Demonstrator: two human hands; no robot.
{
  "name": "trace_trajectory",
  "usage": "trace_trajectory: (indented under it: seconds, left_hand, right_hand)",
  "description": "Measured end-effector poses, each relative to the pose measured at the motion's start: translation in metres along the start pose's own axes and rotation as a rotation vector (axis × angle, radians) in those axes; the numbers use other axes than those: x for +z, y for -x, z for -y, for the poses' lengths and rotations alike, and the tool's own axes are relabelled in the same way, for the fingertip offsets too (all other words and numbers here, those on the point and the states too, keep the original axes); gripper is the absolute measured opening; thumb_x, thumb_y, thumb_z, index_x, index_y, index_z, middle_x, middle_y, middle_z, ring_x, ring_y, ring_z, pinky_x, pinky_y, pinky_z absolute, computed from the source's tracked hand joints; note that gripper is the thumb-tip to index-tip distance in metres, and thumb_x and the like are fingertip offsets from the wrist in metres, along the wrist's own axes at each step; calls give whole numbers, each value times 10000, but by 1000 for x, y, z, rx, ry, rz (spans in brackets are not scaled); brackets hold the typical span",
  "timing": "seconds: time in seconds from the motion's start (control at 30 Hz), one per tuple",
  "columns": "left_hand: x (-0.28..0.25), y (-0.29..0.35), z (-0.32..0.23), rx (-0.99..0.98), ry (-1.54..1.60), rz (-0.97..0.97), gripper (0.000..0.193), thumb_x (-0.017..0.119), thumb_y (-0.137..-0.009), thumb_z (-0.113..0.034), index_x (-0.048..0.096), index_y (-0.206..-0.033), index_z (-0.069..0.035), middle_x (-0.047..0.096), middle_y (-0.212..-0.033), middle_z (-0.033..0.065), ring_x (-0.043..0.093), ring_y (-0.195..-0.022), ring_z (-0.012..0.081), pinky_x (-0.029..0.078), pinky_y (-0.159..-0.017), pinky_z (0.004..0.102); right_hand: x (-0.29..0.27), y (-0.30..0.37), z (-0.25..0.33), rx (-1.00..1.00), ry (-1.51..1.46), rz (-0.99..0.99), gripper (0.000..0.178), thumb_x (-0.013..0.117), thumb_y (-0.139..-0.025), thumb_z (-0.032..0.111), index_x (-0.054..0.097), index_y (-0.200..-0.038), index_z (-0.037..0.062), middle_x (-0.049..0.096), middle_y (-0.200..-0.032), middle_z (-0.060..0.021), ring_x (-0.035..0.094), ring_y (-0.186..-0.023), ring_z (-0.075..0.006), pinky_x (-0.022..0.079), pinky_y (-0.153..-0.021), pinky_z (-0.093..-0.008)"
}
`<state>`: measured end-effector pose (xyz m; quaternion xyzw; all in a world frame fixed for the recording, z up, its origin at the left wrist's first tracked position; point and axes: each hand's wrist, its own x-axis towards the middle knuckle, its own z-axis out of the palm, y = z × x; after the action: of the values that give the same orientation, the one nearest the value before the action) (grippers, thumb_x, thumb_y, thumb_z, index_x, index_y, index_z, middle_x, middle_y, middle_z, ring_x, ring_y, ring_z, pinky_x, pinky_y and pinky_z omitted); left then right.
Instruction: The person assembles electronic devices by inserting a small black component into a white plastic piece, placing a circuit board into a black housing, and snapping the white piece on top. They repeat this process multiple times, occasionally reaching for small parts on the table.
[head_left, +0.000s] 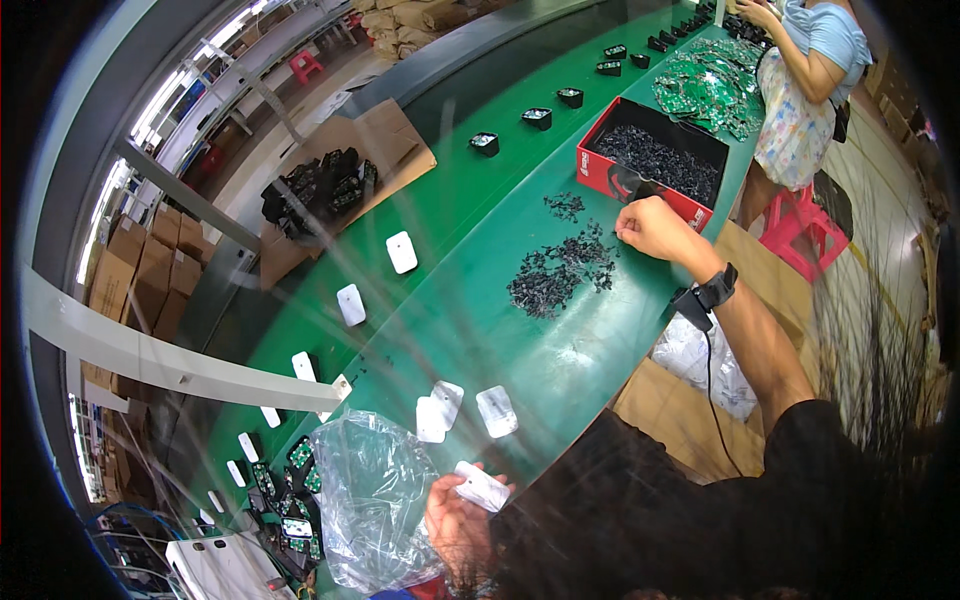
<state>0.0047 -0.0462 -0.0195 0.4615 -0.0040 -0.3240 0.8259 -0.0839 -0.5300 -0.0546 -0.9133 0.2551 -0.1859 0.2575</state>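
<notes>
My left hand point(458, 525), low in the head view, is closed round a white rounded plastic cover point(482, 488). Just beyond it, several similar white covers point(497, 412) lie on the green bench point(440, 345). My right hand point(655, 230) is at the right edge of a loose pile of small black parts point(556, 282), its fingers pinched together. Whatever those fingertips hold, if anything, is too small to make out. Right beside that hand stands a red box point(605, 180) filled with more small black parts point(660, 158). A dark band with a cable circles my right wrist.
A green conveyor point(440, 200) carries black housings point(537, 118) and white covers point(401, 252). A clear plastic bag point(370, 500) lies left of my left hand. Green circuit boards point(708, 85) are heaped near another person at the far right. A metal arm point(190, 360) crosses the left.
</notes>
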Motion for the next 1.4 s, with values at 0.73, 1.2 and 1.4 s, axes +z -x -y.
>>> trace_trajectory:
  seconds: [0.73, 1.2, 1.4]
  left_hand:
    - [14, 18, -1, 243, -491, -2, 606, 625, -856, 168, 432, -1413, 29, 656, -1172, 166, 699, -927, 185, 577, -672, 249]
    - [10, 31, 3, 245, -374, -76, 480, 627, -881, 145, 538, -1348, 79, 659, -1156, 172, 694, -914, 201, 611, -680, 289]
    - [3, 31, 7, 221, -288, -68, 418, 607, -911, 93, 546, -1324, 93, 674, -1123, 178, 680, -859, 203, 576, -675, 298]
  right_hand:
    - [62, 111, 269, -466, -710, 524, 90, 717, -831, 69, 687, -885, 4, 672, -833, -82, 674, -705, -190, 548, -652, -290]
    - [69, 124, 286, -267, -612, 476, 126, 746, -748, 112, 665, -774, 19, 613, -737, -57, 591, -653, -175, 486, -586, -310]
    - [87, 127, 281, -87, -876, 488, 255, 725, -820, 68, 654, -1054, -5, 672, -917, -68, 630, -777, -134, 549, -638, -276]
